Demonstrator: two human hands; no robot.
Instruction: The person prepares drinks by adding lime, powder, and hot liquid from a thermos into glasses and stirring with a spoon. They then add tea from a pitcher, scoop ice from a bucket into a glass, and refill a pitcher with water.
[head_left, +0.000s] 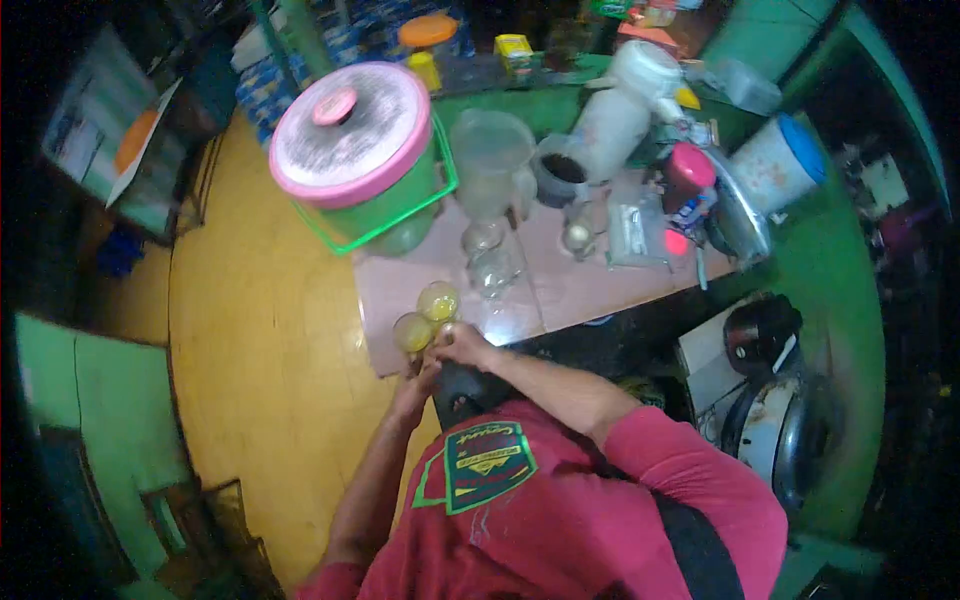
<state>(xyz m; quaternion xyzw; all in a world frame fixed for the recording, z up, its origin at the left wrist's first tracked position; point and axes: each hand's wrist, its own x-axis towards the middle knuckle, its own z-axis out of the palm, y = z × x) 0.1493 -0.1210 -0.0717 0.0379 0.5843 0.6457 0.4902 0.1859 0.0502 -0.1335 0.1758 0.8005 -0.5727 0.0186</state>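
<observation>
Two glasses with yellowish contents stand side by side near the front left corner of the pinkish tabletop (560,290). My left hand (420,378) is closed just below the nearer glass (412,332). Beside it, my right hand (462,345) has its fingers drawn together near the base of the farther glass (439,301). Whatever lies between the fingers of either hand is too small to make out. Clear glasses (492,270) stand behind, towards the middle of the table.
A large bucket with a pink-rimmed lid (350,135) stands at the back left. Behind the glasses are a clear pitcher (490,150) and a dark-filled container (560,170). A white jug (610,125), a red-lidded jar (690,170) and a plastic bag (637,230) are further right.
</observation>
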